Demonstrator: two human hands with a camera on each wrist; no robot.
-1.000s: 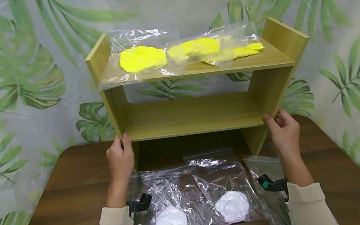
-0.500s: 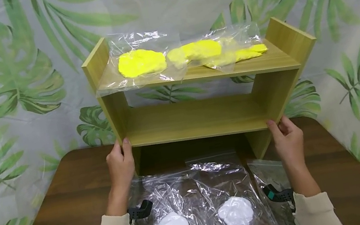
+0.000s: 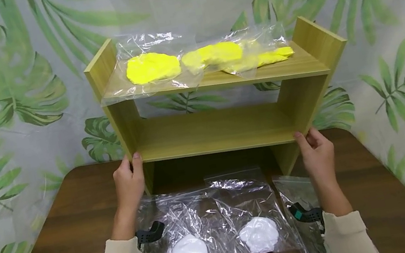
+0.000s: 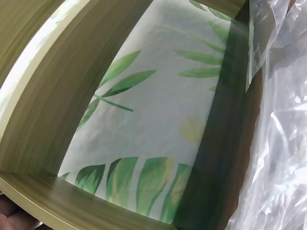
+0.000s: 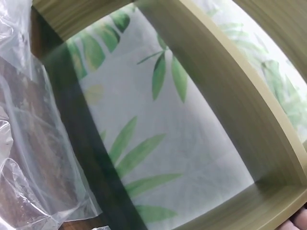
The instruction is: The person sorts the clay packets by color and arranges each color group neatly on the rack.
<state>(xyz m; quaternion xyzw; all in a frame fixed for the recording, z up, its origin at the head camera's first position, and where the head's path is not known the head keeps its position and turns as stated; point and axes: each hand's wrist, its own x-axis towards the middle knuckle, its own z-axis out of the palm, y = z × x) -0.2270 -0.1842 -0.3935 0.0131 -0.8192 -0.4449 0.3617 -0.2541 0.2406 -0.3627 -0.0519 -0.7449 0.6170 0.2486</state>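
Note:
A light wooden shelf unit (image 3: 209, 132) stands on the dark table, with two boards between its side panels. My left hand (image 3: 128, 182) grips its left side panel near the lower board, thumb on the front edge. On the opposite side, my right hand (image 3: 318, 153) pinches the right panel at about the same height. Fingertips (image 4: 17, 221) show at the panel's outer face in the left wrist view, and fingers (image 5: 298, 221) likewise in the right wrist view. Clear bags holding yellow lumps (image 3: 152, 67) lie on the top board.
In front of the shelf, between my forearms, clear zip bags with white lumps (image 3: 259, 235) lie on the table (image 3: 48, 244). Another clear bag (image 3: 295, 191) lies beside my right forearm. A leaf-patterned cloth (image 3: 189, 2) hangs behind the table.
The head view has shifted slightly. Both hands keep their hold on the shelf's sides, and the bags on it lie as before.

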